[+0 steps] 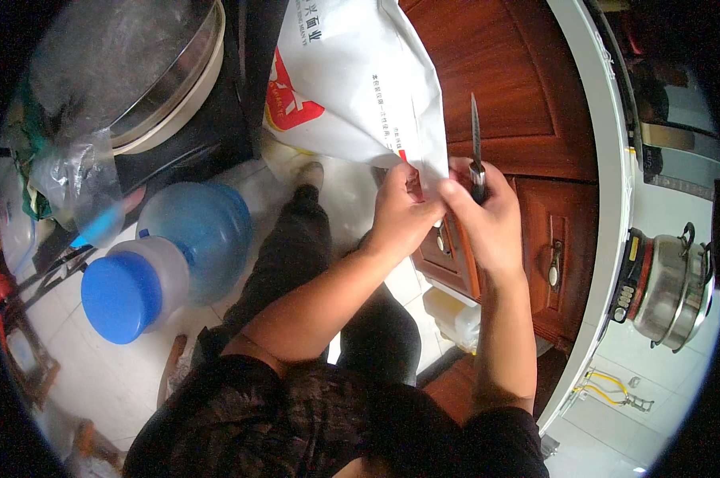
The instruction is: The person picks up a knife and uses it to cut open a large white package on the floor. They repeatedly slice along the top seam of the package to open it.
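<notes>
A large white sack (360,77) with red print and writing fills the top centre, its near end narrowing into my hands. My left hand (405,206) pinches the sack's edge between thumb and fingers. Close against it, my right hand (488,206) holds the same edge with thumb and fingers. A small knife (476,134) also rests in my right hand, its handle tucked in the fingers and its blade pointing away from me. The sack's far end runs out of view.
Wooden cabinet doors (497,71) and a drawer (554,251) lie to the right, under a white counter with a steel pot (664,287) on a cooker. Left are a blue-lidded container (121,299), a blue water bottle (199,239) and a large basin (175,119).
</notes>
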`<control>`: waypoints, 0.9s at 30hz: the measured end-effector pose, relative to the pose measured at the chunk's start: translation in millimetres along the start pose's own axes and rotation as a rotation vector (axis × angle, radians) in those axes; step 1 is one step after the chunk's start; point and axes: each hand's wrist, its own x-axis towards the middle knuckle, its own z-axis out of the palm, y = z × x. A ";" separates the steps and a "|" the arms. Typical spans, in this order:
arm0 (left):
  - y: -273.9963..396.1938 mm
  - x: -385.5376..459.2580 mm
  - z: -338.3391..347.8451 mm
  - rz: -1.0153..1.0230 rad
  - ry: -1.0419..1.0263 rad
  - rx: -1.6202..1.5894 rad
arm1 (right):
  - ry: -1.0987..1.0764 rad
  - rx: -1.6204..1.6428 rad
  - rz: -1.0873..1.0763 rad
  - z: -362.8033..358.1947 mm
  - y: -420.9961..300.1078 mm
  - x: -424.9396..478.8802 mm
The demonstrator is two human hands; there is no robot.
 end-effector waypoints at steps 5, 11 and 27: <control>17.0 3.1 -2.7 -0.022 -0.018 0.067 | -0.143 0.301 0.436 3.3 18.9 27.1; 20.3 0.6 -6.1 0.032 0.024 0.199 | -0.043 0.294 0.426 11.0 25.1 30.5; 23.4 12.5 -31.1 0.222 -0.093 0.293 | -0.274 -0.706 -0.134 -58.7 -23.4 -25.2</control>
